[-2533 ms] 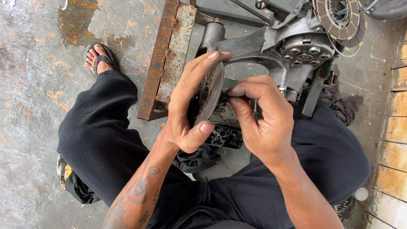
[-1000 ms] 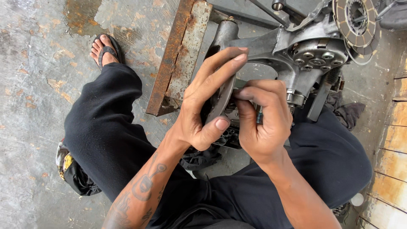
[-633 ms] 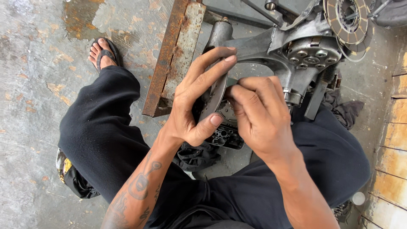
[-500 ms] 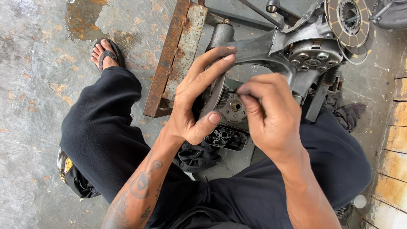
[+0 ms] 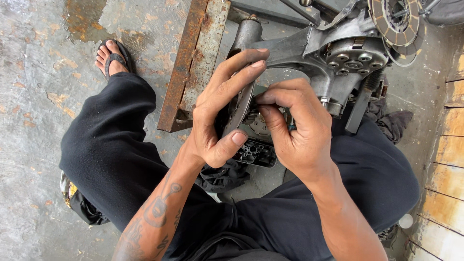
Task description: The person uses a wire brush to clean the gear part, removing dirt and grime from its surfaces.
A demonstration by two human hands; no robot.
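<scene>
My left hand [image 5: 220, 113] grips a round grey metal plate [image 5: 243, 107] edge-on, fingers over its top rim and thumb under its lower edge. My right hand [image 5: 296, 130] is curled against the plate's inner face, fingertips pinching at its centre; what they pinch is hidden. Below the hands lies a small dark metal part with holes [image 5: 255, 152]. Just beyond them stands a grey engine casing [image 5: 345, 65] with a ring of bolts.
A rusty steel channel [image 5: 193, 58] lies on the concrete floor to the left. A round friction disc [image 5: 394, 21] sits at the top right. My sandalled foot [image 5: 112, 55] is at the upper left. Dark rags [image 5: 386, 118] and wooden boards [image 5: 449, 169] are on the right.
Both hands have stayed on the plate. My right fingers shifted from the plate's lower side up toward its centre, and the view moved slightly.
</scene>
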